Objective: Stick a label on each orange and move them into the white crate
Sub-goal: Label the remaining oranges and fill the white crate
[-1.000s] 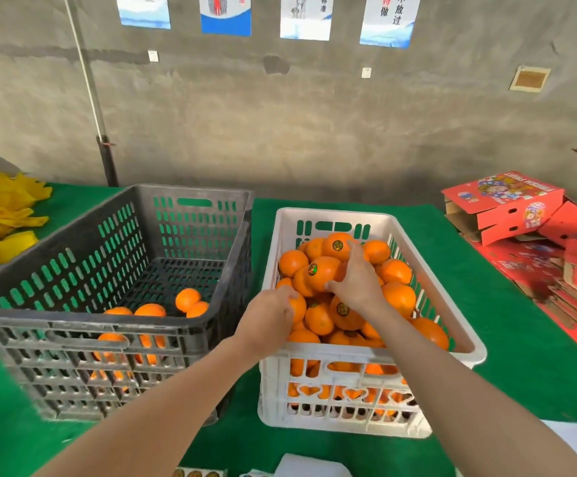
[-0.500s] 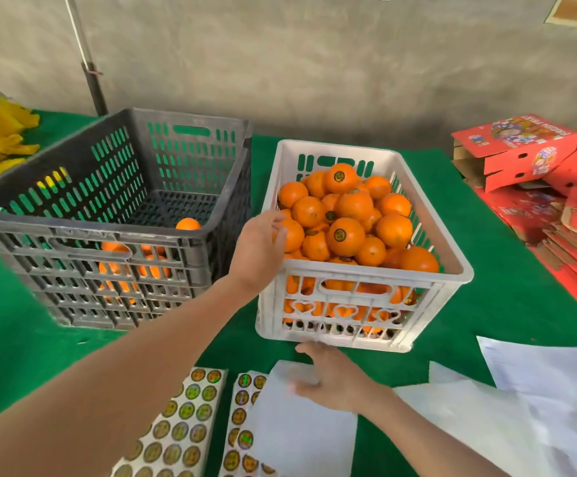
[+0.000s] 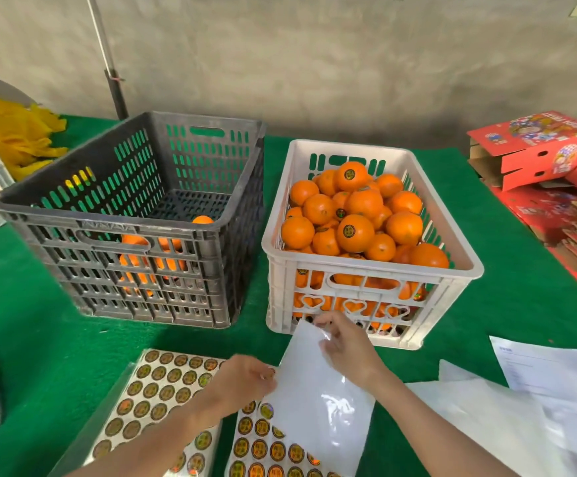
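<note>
My right hand (image 3: pixel 345 346) pinches the top corner of a glossy white backing sheet (image 3: pixel 314 407), which tilts up over a sheet of round gold labels (image 3: pixel 263 449) just in front of the white plastic crate (image 3: pixel 369 270) heaped with oranges (image 3: pixel 354 232). My left hand (image 3: pixel 242 376) curls at the backing sheet's left edge, but I cannot tell whether it grips anything. A few other oranges (image 3: pixel 202 220) lie in the black plastic crate (image 3: pixel 73 235), well apart from both hands.

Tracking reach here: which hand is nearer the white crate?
Right. The right hand is just in front of the front wall of the white crate, pinching a white sheet; the left hand is farther back and left, over the sticker sheets.
</note>
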Motion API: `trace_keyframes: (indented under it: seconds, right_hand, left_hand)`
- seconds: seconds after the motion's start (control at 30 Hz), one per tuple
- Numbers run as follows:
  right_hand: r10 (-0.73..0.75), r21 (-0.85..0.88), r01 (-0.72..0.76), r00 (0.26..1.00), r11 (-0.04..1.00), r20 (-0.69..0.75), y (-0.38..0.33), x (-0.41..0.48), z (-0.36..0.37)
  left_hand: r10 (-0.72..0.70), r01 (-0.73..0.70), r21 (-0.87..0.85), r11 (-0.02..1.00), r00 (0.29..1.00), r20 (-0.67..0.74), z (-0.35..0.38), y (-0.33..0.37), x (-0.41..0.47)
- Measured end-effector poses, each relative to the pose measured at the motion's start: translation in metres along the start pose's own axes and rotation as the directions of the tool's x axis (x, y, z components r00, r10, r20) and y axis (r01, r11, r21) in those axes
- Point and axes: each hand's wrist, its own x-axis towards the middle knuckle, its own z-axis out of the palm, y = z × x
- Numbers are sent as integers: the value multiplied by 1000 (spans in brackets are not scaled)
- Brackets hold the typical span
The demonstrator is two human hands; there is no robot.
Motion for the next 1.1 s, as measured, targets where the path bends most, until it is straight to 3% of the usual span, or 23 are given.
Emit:
trace_keyframes:
  seconds: [0.13, 0.27, 0.37, 0.47, 0.6, 0.77, 0.93, 1.1]
  right_hand:
    - [13, -32, -16, 995, 999, -95, -3, -4, -8]
    - [-283, -405, 139, 903, 904, -323, -10, -22, 4]
    - [-338, -271, 281, 922, 921, -190, -23, -37, 20]
    - [-221, -147, 219, 975, 965, -1, -25, -44, 37]
    - [-196, -221, 186, 980, 957, -20, -26, -46, 46]
    - [-295, -244, 267, 951, 932, -90, -30, -51, 51]
    - [-38, -85, 28, 992, 996, -116, -27, -46, 55]
    - [-27, 22, 29, 995, 999, -96, -33, -47, 51]
  left_hand:
    - [-122, 122, -213, 969, 992, 11, 3, 7, 1]
    - [-191, 200, -393, 897, 980, 63, 2, 24, 0]
    - [-188, 198, -451, 870, 980, 68, 0, 33, -2]
    - [-188, 192, -496, 847, 980, 58, -1, 40, -2]
    - [-237, 244, -537, 807, 968, 85, 0, 43, -4]
    - [-268, 264, -511, 818, 961, 68, 3, 47, -3]
    - [-171, 154, -340, 928, 985, -23, 3, 46, -1]
    - [-123, 112, -280, 954, 992, -22, 0, 43, -1]
